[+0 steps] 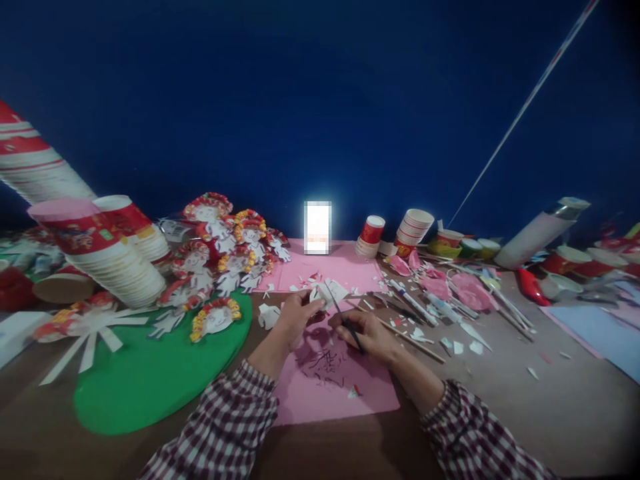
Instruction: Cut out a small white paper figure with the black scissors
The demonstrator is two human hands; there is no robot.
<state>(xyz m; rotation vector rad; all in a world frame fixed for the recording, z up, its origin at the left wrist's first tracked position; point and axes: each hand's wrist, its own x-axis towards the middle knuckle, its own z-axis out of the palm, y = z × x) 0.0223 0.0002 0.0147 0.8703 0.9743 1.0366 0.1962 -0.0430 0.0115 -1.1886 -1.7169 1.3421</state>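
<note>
My left hand (299,318) pinches a piece of white paper (334,292) at its left side. In my right hand (367,333) is a pair of scissors (345,319) with dark handles, its blades pointing up and away across the paper. Both hands are above a pink sheet (345,400) marked with dark scribble-like strokes or scraps. Another cut piece of white paper (269,316) lies just left of my left hand. Fine detail of the paper's outline is blurred.
On the left, a green oval sheet (165,387) carries paper figures (217,319). Stacks of paper cups (107,253) lean behind it. Brushes and pens (415,303), pink crumpled pieces (473,291) and white scraps (459,347) lie to the right. A bright upright screen (318,228) stands before the blue wall.
</note>
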